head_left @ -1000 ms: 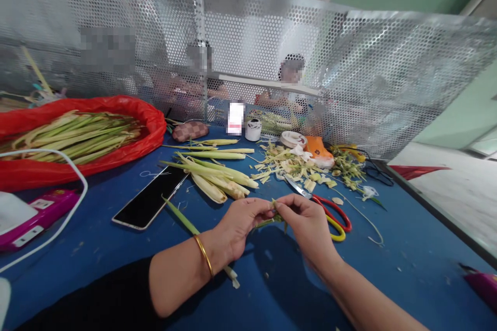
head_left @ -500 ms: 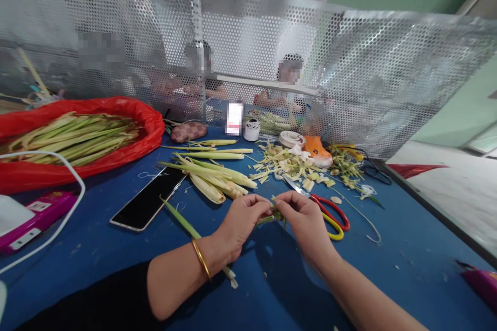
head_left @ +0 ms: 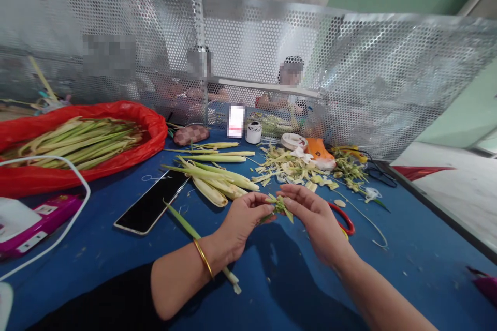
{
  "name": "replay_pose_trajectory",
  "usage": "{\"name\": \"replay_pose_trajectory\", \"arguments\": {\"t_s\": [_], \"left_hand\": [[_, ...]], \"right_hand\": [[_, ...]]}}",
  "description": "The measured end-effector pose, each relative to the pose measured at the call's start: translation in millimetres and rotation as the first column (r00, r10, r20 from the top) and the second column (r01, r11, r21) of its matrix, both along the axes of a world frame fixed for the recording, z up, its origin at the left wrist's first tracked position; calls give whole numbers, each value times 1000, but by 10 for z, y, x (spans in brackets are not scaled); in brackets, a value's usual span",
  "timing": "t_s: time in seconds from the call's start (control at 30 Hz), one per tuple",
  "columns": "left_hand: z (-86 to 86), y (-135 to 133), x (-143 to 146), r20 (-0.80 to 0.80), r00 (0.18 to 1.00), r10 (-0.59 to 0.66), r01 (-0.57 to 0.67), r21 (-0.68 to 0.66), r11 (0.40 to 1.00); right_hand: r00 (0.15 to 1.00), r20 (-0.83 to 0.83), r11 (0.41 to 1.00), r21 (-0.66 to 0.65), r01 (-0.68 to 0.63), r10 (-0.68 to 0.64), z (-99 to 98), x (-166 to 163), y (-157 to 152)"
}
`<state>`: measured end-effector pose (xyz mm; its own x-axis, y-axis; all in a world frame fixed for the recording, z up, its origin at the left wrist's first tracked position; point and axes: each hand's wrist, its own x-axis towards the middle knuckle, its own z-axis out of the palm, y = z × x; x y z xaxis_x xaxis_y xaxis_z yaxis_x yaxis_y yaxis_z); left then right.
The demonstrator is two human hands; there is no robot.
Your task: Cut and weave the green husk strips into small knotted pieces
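Note:
Between my two hands is a small woven piece of green leaf strips (head_left: pixel 280 206), with short ends sticking out. My left hand (head_left: pixel 248 217), a gold bangle at its wrist, pinches the piece from the left. From the other side, the thumb and fingers of my right hand (head_left: pixel 308 212) grip it. A long green leaf stalk (head_left: pixel 184 222) lies on the blue table, passing beneath my left wrist. Scissors (head_left: pixel 344 217) with red and yellow handles lie partly hidden behind my right hand. Peeled pale-green leaves (head_left: pixel 217 178) rest beyond my left hand.
A red plastic bag (head_left: pixel 149 137) of long leaves stands at the left. Near it lie a phone (head_left: pixel 153 204), a purple power strip (head_left: pixel 54 225) and a white cable. Leaf scraps (head_left: pixel 287 163) spread before a perforated metal screen (head_left: pixel 256 36). People sit behind it.
My right hand has shifted slightly right and its fingers have spread a little, showing more of the woven leaf piece and covering the scissor blades. The view has moved slightly.

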<state>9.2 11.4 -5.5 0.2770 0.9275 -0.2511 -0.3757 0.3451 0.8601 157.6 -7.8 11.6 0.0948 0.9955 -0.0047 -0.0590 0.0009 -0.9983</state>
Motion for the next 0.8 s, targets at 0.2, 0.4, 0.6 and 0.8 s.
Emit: {"name": "replay_pose_trajectory", "arguments": {"t_s": [0.2,0.4,0.6,0.8], "left_hand": [[-18,-3,-9,42,998,-46,48,-57,997],[-22,-14,-13,-161,987,6,19,156,988],[24,-9,-14,-80,993,-83,90,97,991],[14,17,-18,34,995,-97,94,81,992]], "right_hand": [[994,104,998,56,-27,21,3,0,19],[992,126,999,44,-16,11,-38,-10,14],[997,79,998,56,-25,21,-39,-1,18],[996,84,991,130,-11,0,36,18,17]]}}
